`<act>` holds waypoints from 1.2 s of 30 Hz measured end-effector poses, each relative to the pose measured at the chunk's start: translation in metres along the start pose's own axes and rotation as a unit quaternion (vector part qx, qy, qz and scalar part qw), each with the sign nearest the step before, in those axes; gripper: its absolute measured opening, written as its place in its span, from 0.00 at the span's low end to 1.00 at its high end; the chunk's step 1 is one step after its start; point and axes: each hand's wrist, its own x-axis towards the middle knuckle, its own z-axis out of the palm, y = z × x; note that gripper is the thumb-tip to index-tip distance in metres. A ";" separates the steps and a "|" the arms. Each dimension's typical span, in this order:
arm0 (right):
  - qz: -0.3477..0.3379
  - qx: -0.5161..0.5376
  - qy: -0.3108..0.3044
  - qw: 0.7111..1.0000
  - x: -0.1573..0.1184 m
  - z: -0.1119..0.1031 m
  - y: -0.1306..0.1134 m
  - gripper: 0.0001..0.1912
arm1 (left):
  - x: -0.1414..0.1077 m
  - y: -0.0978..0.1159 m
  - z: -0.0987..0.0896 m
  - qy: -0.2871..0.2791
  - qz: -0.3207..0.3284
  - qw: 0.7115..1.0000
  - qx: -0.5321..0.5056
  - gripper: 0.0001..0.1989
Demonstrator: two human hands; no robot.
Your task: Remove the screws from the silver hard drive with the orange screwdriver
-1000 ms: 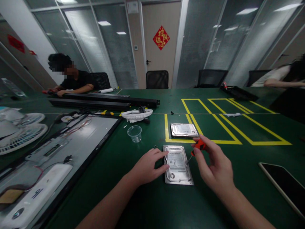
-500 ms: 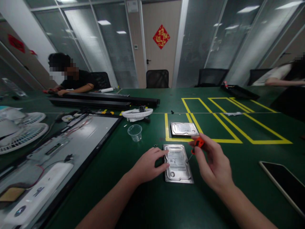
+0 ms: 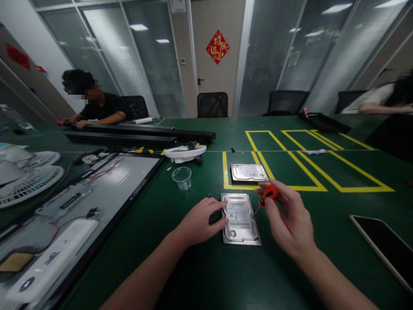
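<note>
A silver hard drive lies flat, label up, on the green table in front of me. My left hand rests at its left side, thumb and forefinger stretched apart with their tips on the drive's edge. In my right hand is a screwdriver with an orange and black handle. Its thin shaft slants down to the drive's right edge, where the tip seems to touch. A few tiny dark pieces, perhaps screws, lie just beyond the drive. Behind it sits a second hard drive.
A clear plastic cup stands left of the drives, near a white fan-like part. A large flat panel with a white power strip covers the left. At right lies a phone. Two people sit across the table.
Little differs. The view has shifted very slightly. Both hands, the screwdriver and the drive keep their places, with the screwdriver handle turned a little.
</note>
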 end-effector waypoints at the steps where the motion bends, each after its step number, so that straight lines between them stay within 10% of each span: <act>1: -0.005 -0.004 0.006 1.000 0.001 0.000 -0.001 0.31 | 0.000 0.000 0.000 -0.002 0.000 1.000 0.000 0.26; 36: -0.056 -0.057 0.041 0.996 0.008 0.000 -0.006 0.29 | 0.000 0.000 -0.002 -0.001 0.008 1.000 0.004 0.26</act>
